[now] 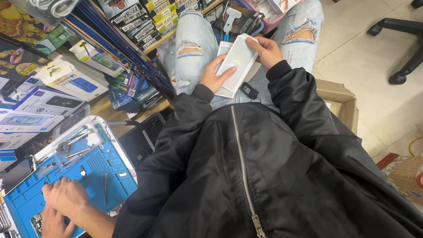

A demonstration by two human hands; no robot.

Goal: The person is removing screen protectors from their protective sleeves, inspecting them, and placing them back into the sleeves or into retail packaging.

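Jacket (264, 176), black and zipped, fills the near view, and at the low left corner another person's two hands (61, 207) work on a blue repair mat (110, 172) on the worktop. Further out, over the lap in torn jeans (194, 48), the person's own hands hold a white flat box (238, 61). The left hand (214, 76) has its fingers closed under the box's lower edge with the thumb lying on the lid; the right hand (265, 50) closes on the upper right edge. A small black device (250, 90) lies on the lap just below the box. The box is tilted (nothing supports it from under), so I judge it could slide off toward the floor if one grip loosens.
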